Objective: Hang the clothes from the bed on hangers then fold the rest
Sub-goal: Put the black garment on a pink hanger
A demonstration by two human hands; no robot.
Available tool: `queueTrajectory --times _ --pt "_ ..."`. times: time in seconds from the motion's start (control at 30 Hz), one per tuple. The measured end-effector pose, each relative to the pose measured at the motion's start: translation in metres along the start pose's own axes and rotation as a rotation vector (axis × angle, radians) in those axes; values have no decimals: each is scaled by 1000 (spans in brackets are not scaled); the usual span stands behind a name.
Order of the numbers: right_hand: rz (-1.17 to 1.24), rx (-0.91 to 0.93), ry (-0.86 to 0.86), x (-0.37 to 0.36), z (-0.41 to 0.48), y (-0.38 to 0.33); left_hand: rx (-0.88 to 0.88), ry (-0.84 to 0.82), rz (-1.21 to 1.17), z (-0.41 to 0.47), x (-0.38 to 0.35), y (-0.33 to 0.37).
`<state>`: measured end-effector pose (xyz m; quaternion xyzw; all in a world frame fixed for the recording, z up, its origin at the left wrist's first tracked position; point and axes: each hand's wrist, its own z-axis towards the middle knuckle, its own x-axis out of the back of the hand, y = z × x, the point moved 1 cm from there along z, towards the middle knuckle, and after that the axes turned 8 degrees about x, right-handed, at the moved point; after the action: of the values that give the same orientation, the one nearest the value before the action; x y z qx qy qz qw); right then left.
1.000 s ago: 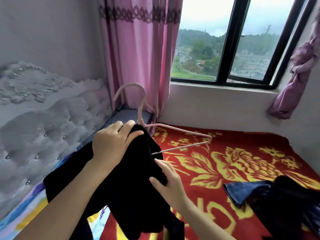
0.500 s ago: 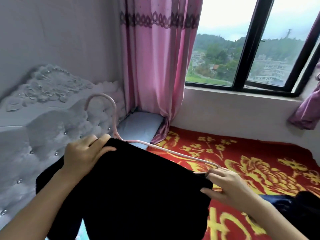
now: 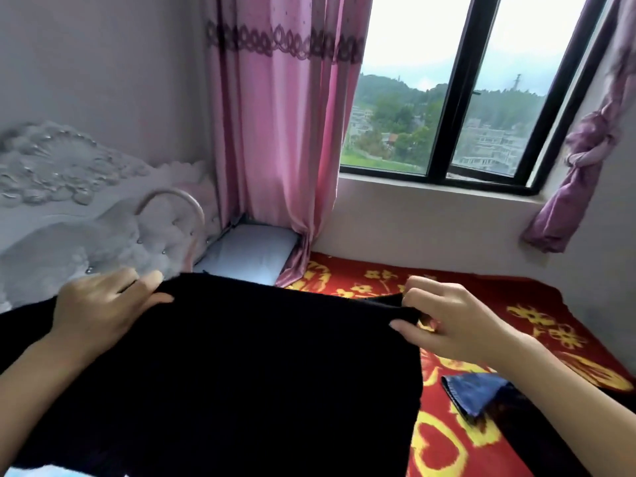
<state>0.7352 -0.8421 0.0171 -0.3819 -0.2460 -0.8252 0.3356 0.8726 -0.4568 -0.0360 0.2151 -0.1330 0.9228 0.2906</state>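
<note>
The left hand is gripping the black knitted garment at its 9 o'clock shoulder, while the right hand is pinching the 3 o'clock shoulder. The pale pink hanger is poking up at 11 o'clock. A folded blue denim piece is lying at 4 o'clock on the red-and-yellow floral blanket.

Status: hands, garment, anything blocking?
Left hand grips black knit garment at one corner, right hand pinches the other. Hook of pink hanger shows above. Blue denim cloth lies apart.

Our single head-worn camera looks forward and down, close over our left hand, right hand and black knit garment, facing the black-framed window.
</note>
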Motion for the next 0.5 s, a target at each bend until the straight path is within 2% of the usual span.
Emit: queueTrajectory --times 0.07,0.17,0.23,0.33,0.4,0.5 --pt "187 -99 72 -10 20 -4 50 93 -28 16 5 30" --pt "330 -291 130 -24 51 -9 205 59 -165 35 10 63" --pt "325 -378 6 -34 66 -7 312 -4 -271 45 18 82" --pt "219 -280 -200 -42 83 -6 281 -93 -326 54 22 98" --pt "197 -254 -272 -36 86 -4 313 -147 -373 53 30 92" --pt "45 -307 -309 -11 74 16 432 -114 -437 35 45 58"
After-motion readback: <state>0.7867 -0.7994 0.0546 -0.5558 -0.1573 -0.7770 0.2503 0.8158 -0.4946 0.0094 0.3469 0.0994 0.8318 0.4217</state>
